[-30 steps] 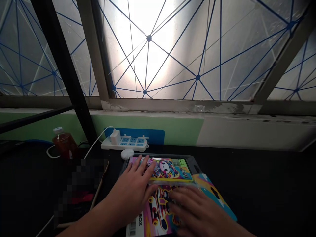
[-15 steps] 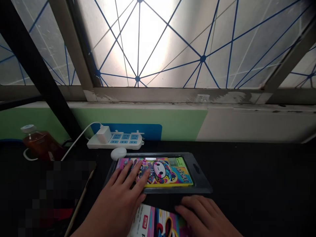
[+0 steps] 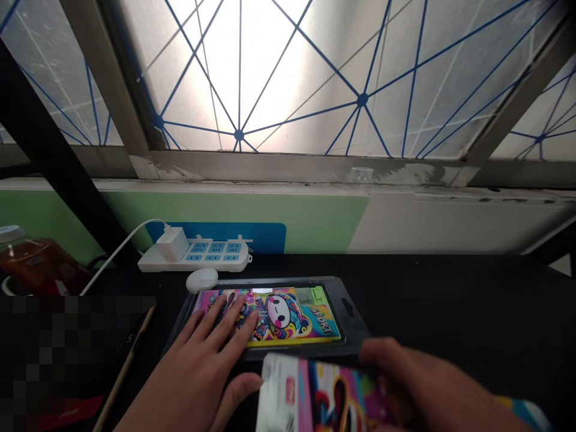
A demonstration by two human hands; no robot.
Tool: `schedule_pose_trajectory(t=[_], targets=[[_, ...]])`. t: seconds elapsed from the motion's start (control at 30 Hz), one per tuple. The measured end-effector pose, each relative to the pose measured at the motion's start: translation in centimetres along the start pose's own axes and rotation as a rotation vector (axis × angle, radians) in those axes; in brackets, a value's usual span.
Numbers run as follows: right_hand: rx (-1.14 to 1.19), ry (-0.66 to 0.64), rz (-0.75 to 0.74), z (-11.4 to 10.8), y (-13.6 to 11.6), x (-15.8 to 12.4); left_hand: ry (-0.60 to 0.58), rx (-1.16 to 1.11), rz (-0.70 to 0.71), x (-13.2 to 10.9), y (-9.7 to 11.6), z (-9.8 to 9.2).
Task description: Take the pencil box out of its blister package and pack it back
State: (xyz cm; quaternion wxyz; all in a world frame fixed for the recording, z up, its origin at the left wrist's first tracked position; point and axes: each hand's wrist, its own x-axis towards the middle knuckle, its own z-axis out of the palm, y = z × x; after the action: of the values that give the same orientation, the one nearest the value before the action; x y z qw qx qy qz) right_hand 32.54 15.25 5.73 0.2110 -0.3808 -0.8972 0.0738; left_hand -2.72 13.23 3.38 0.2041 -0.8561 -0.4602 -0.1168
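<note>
Fingers (image 3: 237,341) spread, the left hand (image 3: 200,363) touches the case (image 3: 279,312) still inside the tray (image 3: 356,329), before which the right hand (image 3: 429,384) grips the apparently loose card (image 3: 330,396).

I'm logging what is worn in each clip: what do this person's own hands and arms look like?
The left hand is bare, with no glove or ring to be seen and no sleeve within the frame. The right hand is also ungloved, but blur hides its finer detail. Little of either arm shows.
</note>
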Motion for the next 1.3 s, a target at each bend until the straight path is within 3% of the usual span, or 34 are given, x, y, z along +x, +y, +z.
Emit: schedule_pose_trajectory(t=[0.07, 0.2, 0.37, 0.6, 0.9, 1.1, 1.3], targets=[[-0.003, -0.048, 0.117, -2.1, 2.6, 0.5, 0.022, -0.017, -0.002, 0.0, -0.1, -0.4], [0.119, -0.361, 0.365, -4.2, 7.8, 1.8, 0.113, -0.039, 0.045, 0.2, -0.1, -0.9], [0.123, -0.479, 0.516, -4.4, 9.9, 2.2, 0.198, -0.010, 0.114, 0.7, -0.1, -0.9], [0.057, -0.437, 0.531, -5.1, 9.6, 1.9, 0.225, -0.084, 0.099, 0.7, -0.3, -0.9], [-0.103, -0.224, 0.452, -4.9, 10.5, 2.6, 0.066, -0.150, 0.039, -1.3, -0.8, 0.8], [-0.129, -0.176, 0.396, -4.8, 11.5, 2.5, 0.032, -0.148, 0.056, -1.1, -1.4, 0.5], [-0.164, -0.148, 0.432, -3.7, 9.1, 2.7, 0.099, -0.092, 0.143, -1.1, -0.9, 0.8]])
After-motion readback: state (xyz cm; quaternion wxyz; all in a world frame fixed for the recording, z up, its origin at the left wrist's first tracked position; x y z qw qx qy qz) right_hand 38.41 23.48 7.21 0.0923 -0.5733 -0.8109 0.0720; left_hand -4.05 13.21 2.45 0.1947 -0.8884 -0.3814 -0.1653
